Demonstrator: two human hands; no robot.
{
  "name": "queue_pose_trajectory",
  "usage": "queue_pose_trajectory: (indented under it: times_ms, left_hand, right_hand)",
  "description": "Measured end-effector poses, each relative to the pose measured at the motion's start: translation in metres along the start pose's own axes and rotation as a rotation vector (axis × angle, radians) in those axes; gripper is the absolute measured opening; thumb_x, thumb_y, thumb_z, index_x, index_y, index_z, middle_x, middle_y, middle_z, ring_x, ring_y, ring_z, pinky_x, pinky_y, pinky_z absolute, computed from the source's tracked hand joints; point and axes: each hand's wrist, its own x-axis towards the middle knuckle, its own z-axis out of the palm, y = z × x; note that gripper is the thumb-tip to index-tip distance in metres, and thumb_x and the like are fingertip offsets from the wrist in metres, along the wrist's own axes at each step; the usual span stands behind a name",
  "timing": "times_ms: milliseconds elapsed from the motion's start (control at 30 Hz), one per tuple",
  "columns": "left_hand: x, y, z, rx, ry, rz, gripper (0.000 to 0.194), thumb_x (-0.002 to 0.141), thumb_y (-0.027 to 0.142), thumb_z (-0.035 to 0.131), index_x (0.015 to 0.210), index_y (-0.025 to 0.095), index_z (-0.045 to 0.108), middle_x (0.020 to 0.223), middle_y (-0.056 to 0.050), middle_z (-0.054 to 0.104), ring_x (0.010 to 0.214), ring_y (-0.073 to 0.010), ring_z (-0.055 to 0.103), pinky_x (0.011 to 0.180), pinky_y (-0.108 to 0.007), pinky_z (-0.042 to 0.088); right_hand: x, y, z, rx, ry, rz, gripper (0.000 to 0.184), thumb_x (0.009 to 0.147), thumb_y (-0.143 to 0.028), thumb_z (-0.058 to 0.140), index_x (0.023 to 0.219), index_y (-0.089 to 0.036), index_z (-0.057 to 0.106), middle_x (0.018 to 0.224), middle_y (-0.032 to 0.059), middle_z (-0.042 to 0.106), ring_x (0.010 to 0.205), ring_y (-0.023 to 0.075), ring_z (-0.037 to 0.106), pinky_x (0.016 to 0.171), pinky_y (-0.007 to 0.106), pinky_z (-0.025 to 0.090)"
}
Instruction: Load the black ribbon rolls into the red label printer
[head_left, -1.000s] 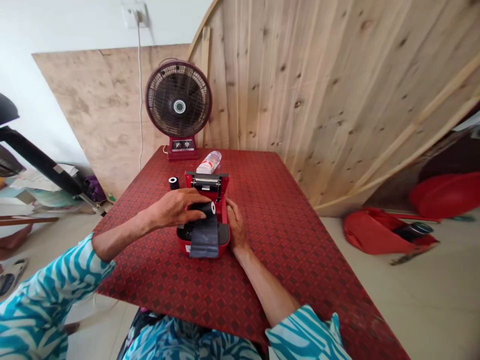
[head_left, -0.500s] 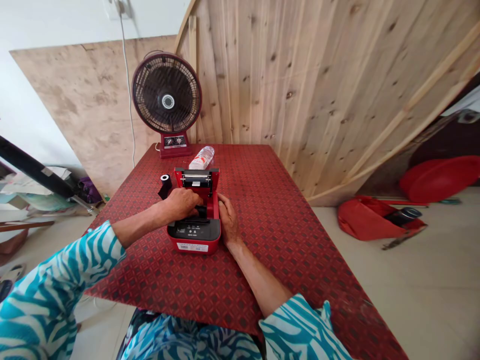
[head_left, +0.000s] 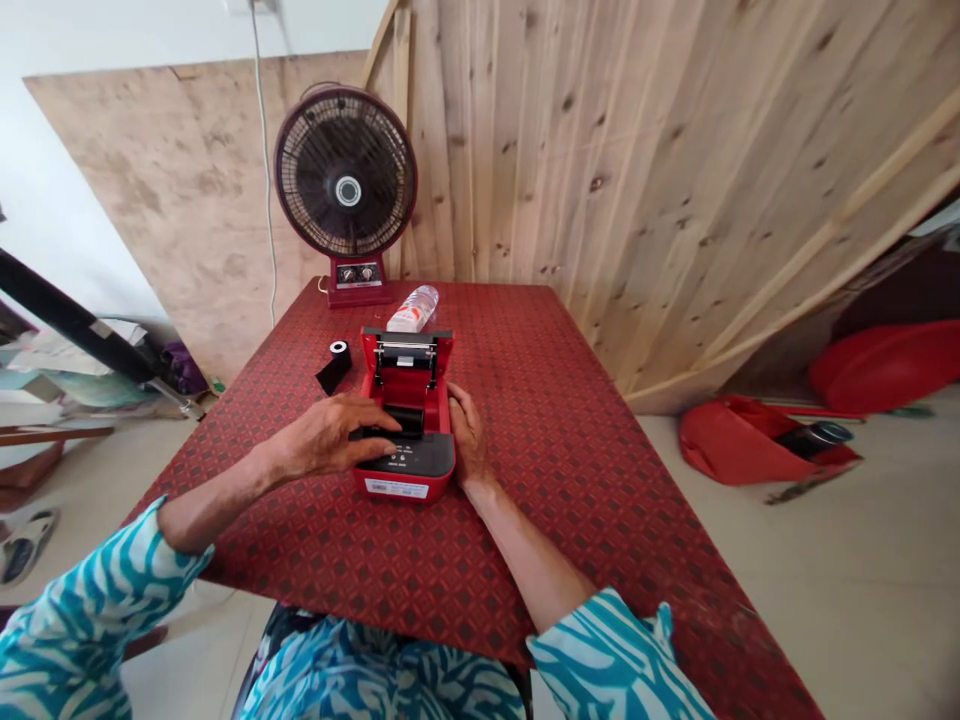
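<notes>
A red and black label printer (head_left: 405,456) stands on the table with its lid (head_left: 407,352) tipped up at the back. Inside the red bay lies a black roll (head_left: 407,418). My left hand (head_left: 337,430) is over the printer's left front, its fingers apart, with the fingertips at the front edge of the bay and the thumb over the black button panel. Nothing shows in its grasp. Against the printer's right side my right hand (head_left: 468,437) is cupped, holding the body. Left of the lid sits a loose black roll (head_left: 337,365) with a white core, its end partly unwound.
Behind the printer a clear plastic bottle (head_left: 415,308) lies on the red patterned table (head_left: 540,450). A dark red fan (head_left: 347,190) stands at the far left corner. Wooden boards (head_left: 570,140) rise behind the table. An orange-red bag (head_left: 727,440) is on the floor to the right.
My left hand has come back out of the printer's bay toward the front panel, and its fingers have spread. My right hand stays at the printer's side. The view has shifted slightly.
</notes>
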Motion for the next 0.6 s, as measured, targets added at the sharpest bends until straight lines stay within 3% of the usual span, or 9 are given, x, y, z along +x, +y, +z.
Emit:
queue_pose_trajectory:
  times_ms: [133, 333, 600]
  left_hand:
    - [0.003, 0.0, 0.011, 0.07, 0.124, 0.064, 0.022, 0.093, 0.025, 0.049, 0.095, 0.017, 0.069, 0.091, -0.005, 0.074, 0.084, -0.0162, 0.068, 0.081, -0.028, 0.048]
    - [-0.007, 0.019, 0.013, 0.191, 0.202, 0.187, 0.019, 0.094, 0.023, 0.049, 0.095, 0.018, 0.067, 0.096, -0.005, 0.073, 0.09, -0.0163, 0.066, 0.088, -0.032, 0.044]
    - [-0.029, 0.032, 0.032, 0.319, 0.326, 0.232, 0.018, 0.092, 0.017, 0.048, 0.1, 0.02, 0.065, 0.1, -0.005, 0.071, 0.097, -0.0156, 0.064, 0.098, -0.034, 0.04]
  right_hand:
    - [0.001, 0.002, 0.0, -0.017, 0.004, -0.015, 0.04, 0.084, -0.045, 0.045, 0.111, -0.022, 0.062, 0.12, 0.007, 0.065, 0.115, 0.0224, 0.056, 0.102, 0.041, 0.039]
    - [0.002, 0.004, 0.0, -0.012, 0.007, -0.04, 0.038, 0.084, -0.044, 0.045, 0.11, -0.023, 0.063, 0.117, 0.0062, 0.066, 0.113, 0.0213, 0.057, 0.101, 0.04, 0.04]
    - [0.002, 0.006, -0.002, -0.015, -0.002, -0.013, 0.038, 0.085, -0.044, 0.046, 0.112, -0.024, 0.062, 0.121, 0.005, 0.065, 0.115, 0.0202, 0.055, 0.103, 0.039, 0.039]
